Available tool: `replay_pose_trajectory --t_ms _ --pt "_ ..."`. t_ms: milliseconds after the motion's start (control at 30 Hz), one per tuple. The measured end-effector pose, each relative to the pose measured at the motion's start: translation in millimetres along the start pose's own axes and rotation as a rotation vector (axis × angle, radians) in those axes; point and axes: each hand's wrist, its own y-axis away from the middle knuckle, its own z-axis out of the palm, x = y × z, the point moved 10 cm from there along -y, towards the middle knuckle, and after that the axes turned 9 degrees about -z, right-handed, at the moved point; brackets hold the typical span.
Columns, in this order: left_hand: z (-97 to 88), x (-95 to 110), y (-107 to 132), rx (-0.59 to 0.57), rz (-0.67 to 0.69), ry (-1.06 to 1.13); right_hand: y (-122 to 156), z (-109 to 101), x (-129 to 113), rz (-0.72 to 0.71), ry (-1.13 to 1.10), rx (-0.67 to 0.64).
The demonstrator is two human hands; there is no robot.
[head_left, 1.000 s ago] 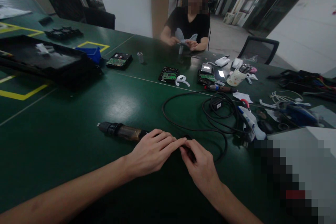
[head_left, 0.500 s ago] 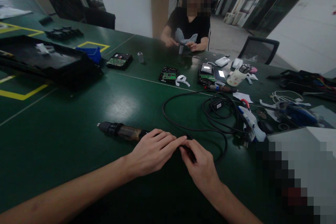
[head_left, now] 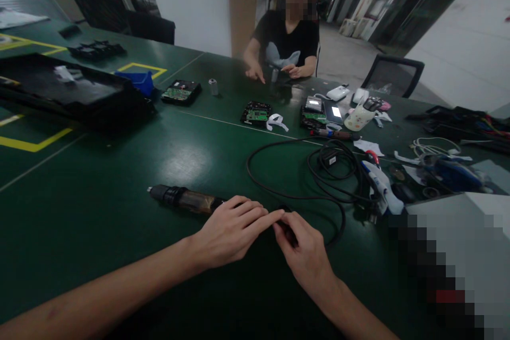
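Head: two hands (head_left: 235, 231), one screwdriver (head_left: 195, 201), three circuit boards (head_left: 257, 115).

Dark green table (head_left: 127, 170), black-and-brown tool (head_left: 195, 201), black cable (head_left: 319, 198) — yellow tape (head_left: 34, 147), blue bin (head_left: 140, 83), spotted cream cup (head_left: 356, 119)

Black-and-brown cylindrical screwdriver (head_left: 195, 202): rear hidden under bare left hand (head_left: 233, 231). Bare right hand (head_left: 306, 244): fingertip contact unreadable. Long black tray (head_left: 43, 85): cropped at left edge. Pale-grey box (head_left: 474, 239): cropped right, part pixelated.

One black-nosed screwdriver (head_left: 194, 201), three circuit boards (head_left: 257, 116), two small cylinders (head_left: 213, 87)
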Motion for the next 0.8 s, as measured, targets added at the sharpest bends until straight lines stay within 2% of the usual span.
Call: replay_pose_trajectory --t_ms 800 --pt "-0.2 -3.9 -3.5 0.016 -0.040 -0.003 0.2 0.0 0.5 0.003 -0.005 0.008"
